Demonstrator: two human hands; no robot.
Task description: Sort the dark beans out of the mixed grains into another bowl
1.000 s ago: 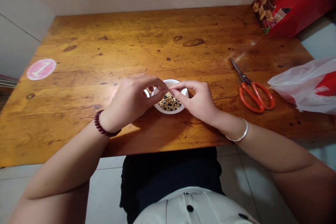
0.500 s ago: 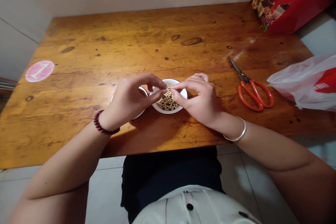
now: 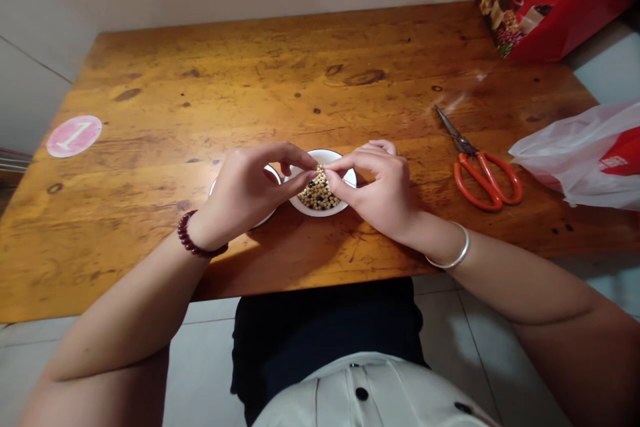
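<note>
A white bowl [image 3: 350, 170] with a dark rim holds many small round pale-yellow and black pieces [image 3: 320, 199]; whether they are beads or beans I cannot tell. Above it, my left hand [image 3: 255, 177] is closed in a pinch of thumb and forefinger. My right hand [image 3: 377, 180] pinches the same way, its fingertips close beside those of the left. Whatever sits between the fingertips is too small to name. A second white bowl [image 3: 214, 185] stands to the left, mostly covered by my left hand, so its contents are hidden.
Scissors with orange handles [image 3: 485, 180] lie on the wooden table [image 3: 250, 93] to the right. Beyond them is a white plastic bag [image 3: 570, 153]. A red box or bag [image 3: 565, 0] stands at the back right corner. A pink disc marked 1 [image 3: 74, 136] lies at the left.
</note>
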